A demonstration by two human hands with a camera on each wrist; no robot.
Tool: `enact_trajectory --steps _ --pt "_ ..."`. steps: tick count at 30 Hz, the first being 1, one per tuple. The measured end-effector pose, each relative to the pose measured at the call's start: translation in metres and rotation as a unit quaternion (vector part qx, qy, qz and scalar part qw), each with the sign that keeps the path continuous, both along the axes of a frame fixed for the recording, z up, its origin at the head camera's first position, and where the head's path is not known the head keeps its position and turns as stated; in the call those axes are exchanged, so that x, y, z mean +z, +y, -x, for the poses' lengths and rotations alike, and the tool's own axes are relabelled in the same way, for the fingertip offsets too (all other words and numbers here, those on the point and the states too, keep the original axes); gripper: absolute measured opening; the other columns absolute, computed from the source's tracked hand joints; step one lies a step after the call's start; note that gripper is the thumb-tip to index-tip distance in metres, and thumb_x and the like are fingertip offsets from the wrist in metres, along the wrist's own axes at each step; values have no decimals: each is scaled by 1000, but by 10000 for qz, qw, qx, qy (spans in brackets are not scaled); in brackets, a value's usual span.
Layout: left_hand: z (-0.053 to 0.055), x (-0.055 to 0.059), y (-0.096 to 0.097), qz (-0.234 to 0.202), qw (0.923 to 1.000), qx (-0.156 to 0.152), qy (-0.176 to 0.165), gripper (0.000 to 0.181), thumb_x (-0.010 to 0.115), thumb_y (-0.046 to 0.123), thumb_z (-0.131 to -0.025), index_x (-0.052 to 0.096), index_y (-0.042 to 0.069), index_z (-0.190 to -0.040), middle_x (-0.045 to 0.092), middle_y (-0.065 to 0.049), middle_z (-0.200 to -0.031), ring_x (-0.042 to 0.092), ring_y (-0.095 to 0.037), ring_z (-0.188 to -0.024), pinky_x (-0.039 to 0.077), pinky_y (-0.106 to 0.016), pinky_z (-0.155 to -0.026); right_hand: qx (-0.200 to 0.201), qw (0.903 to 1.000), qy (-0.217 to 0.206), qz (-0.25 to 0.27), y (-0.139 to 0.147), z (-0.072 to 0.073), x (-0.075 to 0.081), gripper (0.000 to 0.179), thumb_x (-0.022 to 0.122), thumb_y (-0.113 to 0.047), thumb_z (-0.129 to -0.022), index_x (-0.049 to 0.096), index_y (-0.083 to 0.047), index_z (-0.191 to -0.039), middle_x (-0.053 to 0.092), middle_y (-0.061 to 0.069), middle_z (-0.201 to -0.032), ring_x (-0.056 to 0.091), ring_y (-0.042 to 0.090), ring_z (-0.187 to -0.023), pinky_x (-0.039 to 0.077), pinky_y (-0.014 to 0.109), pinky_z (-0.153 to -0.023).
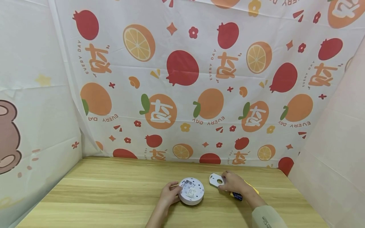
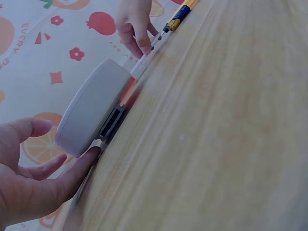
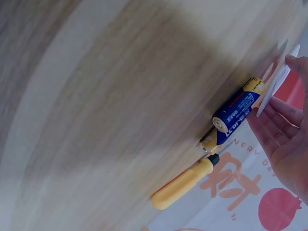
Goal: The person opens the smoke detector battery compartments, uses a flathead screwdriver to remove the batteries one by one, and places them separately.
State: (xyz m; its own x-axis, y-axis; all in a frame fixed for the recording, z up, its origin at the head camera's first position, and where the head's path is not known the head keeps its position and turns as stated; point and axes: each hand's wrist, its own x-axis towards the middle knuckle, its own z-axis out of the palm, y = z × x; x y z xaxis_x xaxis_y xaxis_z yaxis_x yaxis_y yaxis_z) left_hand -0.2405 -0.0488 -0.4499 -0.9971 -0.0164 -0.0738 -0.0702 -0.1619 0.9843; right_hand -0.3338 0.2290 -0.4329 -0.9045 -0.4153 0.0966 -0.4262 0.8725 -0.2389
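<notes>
A round white housing [image 1: 191, 191], like a smoke alarm seen from its back, sits on the wooden table with a label and small holes on its upper face. My left hand [image 1: 168, 195] holds it by the left rim, thumb near the top edge and another finger low on the side. In the left wrist view a dark slot shows low on the housing [image 2: 94, 106]. To the right, my right hand [image 1: 233, 182] pinches a flat white mounting plate [image 1: 214, 178] with a round hole. The plate [image 3: 281, 79] stands tilted, its lower edge close to the table.
Below the right hand lie two blue and yellow batteries [image 3: 237, 105], side by side. Beside them is a screwdriver [image 3: 183, 184] with a yellow handle. Fruit-printed cloth [image 1: 182, 104] hangs along the table's back edge, and pale cloth walls stand at both sides.
</notes>
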Motion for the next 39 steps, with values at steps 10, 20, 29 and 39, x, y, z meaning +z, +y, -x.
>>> enact_trajectory --steps 10,20,29,39 --pt "0 -3 0 54 9999 -64 -57 48 51 0 -78 39 -18 -121 51 -28 -107 57 -22 -84 55 -35 -70 128 9999 65 -42 0 -2 3 50 77 -33 -68 62 2 -101 57 9 -98 49 17 -76 48 34 -65" --pt "1 -6 -2 -79 9996 258 88 46 50 1 -86 34 -21 -124 52 -30 -108 57 -20 -84 55 -33 -73 309 9994 132 17 -5 -7 7 51 77 -31 -68 62 5 -102 57 11 -98 49 17 -78 48 32 -64" --pt "0 -4 -2 -199 9994 274 62 50 53 3 -85 33 -21 -125 54 -27 -104 58 -21 -84 55 -35 -73 359 9993 108 56 -8 -6 6 51 77 -31 -68 62 4 -102 56 8 -96 48 16 -77 49 33 -66" --pt "-1 -2 -1 -222 9996 182 -32 49 52 0 -80 36 -20 -122 53 -25 -103 56 -18 -80 55 -34 -72 343 9994 52 89 -10 -9 9 52 78 -32 -68 62 4 -103 56 9 -97 48 17 -78 48 34 -66"
